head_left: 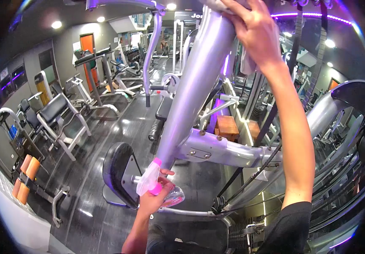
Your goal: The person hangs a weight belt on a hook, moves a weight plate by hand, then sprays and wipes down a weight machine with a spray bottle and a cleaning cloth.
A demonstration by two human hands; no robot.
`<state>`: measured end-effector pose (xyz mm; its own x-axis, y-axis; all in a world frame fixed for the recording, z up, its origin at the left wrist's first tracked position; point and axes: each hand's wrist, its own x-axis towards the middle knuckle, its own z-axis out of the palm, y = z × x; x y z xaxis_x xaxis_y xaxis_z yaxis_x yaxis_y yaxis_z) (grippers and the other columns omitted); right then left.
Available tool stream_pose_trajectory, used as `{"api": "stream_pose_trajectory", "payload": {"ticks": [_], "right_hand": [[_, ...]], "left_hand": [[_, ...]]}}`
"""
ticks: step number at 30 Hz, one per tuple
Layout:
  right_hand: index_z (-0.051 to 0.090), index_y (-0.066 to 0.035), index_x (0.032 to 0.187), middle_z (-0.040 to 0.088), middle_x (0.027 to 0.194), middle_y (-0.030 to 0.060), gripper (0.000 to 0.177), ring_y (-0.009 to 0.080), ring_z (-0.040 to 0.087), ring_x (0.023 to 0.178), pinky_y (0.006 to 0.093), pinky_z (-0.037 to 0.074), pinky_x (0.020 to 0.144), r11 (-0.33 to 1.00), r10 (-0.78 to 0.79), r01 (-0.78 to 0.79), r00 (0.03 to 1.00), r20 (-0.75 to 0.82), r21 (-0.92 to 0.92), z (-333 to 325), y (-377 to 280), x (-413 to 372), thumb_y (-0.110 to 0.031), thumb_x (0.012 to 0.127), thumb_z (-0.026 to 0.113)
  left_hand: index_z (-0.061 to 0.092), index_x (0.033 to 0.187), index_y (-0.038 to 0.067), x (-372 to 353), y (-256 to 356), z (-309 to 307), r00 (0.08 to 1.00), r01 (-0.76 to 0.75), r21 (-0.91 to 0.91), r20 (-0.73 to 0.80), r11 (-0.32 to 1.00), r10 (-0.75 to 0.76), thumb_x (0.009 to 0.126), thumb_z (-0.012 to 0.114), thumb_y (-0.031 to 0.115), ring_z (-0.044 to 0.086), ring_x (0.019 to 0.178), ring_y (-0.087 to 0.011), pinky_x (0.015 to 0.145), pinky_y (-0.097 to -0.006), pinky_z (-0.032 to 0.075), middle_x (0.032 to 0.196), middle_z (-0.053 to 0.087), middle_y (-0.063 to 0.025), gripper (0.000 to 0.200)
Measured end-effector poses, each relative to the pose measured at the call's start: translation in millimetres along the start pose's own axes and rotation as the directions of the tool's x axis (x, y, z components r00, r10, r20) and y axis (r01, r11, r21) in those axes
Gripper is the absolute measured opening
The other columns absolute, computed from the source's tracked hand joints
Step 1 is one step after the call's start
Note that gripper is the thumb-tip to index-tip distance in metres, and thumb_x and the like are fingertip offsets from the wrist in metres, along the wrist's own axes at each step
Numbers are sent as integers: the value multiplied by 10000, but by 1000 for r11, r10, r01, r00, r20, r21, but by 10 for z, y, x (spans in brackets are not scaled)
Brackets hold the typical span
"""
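A clear spray bottle with a white and pink spray head is held in my left hand, low in the middle of the view, its fingers wrapped round the neck. My right hand is raised at the top, pressing a pale cloth against the upper part of a thick silver machine tube. The tube slants down to the left and passes just behind the bottle's spray head. Part of the cloth hangs below my right palm.
A black padded seat stands left of the bottle. A silver crossbeam runs right from the tube, with black cables below. Other gym machines line the left side. A wooden box sits behind the beam.
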<state>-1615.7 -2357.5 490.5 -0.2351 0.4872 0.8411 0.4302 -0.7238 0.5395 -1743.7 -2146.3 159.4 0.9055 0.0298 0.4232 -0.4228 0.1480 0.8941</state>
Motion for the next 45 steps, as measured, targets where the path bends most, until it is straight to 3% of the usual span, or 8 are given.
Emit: {"api": "stream_pose_trajectory", "payload": {"ticks": [10, 16, 24, 28, 32, 34, 41, 45], "right_hand": [[635, -288, 1140, 626, 1080, -40, 433, 156, 603, 821, 279, 565, 666, 924, -377, 383, 904, 201, 9, -25, -114, -398, -126, 740, 599], [646, -125, 1147, 575, 1142, 114, 259, 226, 563, 1031, 288, 581, 714, 996, 75, -70, 991, 108, -52, -125, 398, 432, -117, 933, 499], [661, -298, 1066, 568, 1062, -46, 358, 176, 601, 829, 238, 580, 603, 867, -449, 468, 883, 140, -172, 49, 225, -5, -105, 768, 612], [665, -292, 1112, 591, 1063, 40, 377, 244, 620, 917, 362, 561, 757, 931, -230, 267, 958, 169, -250, 161, 553, 628, -109, 785, 626], [670, -237, 1088, 561, 1137, 68, 240, 205, 599, 972, 250, 602, 651, 842, -343, 385, 923, 175, -378, 49, 429, 1209, -174, 902, 532], [672, -256, 1086, 557, 1125, 35, 241, 178, 590, 964, 273, 589, 727, 960, -253, 262, 963, 95, -101, 23, 409, 1254, -174, 893, 553], [663, -195, 1136, 584, 1056, 109, 286, 239, 624, 906, 300, 528, 853, 989, 135, -136, 991, 26, 58, 27, -29, 610, -112, 867, 613], [692, -205, 1101, 611, 1059, 43, 365, 264, 603, 951, 367, 493, 866, 995, 42, -40, 999, -17, 90, 147, -168, -357, -59, 774, 622]], "left_hand": [[520, 1136, 6, 184, 238, 2, 950, -37, 177, 311, 983, -20, 796, 637, -3, 634, 789, -127, 720, -282, 503, 982, 631, -74, 360], [506, 1223, 7, 470, 768, 116, 937, -65, 0, 343, 998, 61, 788, 638, -54, 571, 764, -85, 682, -246, 488, 1046, 613, -51, 459], [438, 1258, 11, 717, 859, 97, 946, -60, -255, 294, 965, 136, 827, 567, -94, 602, 803, -135, 740, -317, 555, 1105, 563, -117, 462], [434, 1267, 14, 773, 847, 81, 955, -50, -247, 273, 968, 119, 827, 564, -96, 602, 801, -137, 731, -311, 550, 1103, 564, -121, 472], [431, 1275, 13, 754, 761, 72, 962, -50, -253, 248, 966, 115, 826, 563, -96, 601, 798, -138, 732, -316, 542, 1098, 569, -121, 480], [432, 1277, 13, 733, 703, 64, 961, -35, -228, 258, 973, 95, 823, 570, -91, 601, 795, -133, 725, -308, 535, 1092, 573, -114, 486], [452, 1269, 9, 725, 539, 83, 947, -66, -45, 312, 997, 77, 815, 611, -58, 589, 777, -101, 679, -259, 494, 1053, 598, -65, 486], [487, 1244, 10, 606, 416, 70, 950, -41, -52, 307, 998, 55, 808, 627, -48, 579, 769, -93, 681, -255, 489, 1055, 602, -57, 462]]}}
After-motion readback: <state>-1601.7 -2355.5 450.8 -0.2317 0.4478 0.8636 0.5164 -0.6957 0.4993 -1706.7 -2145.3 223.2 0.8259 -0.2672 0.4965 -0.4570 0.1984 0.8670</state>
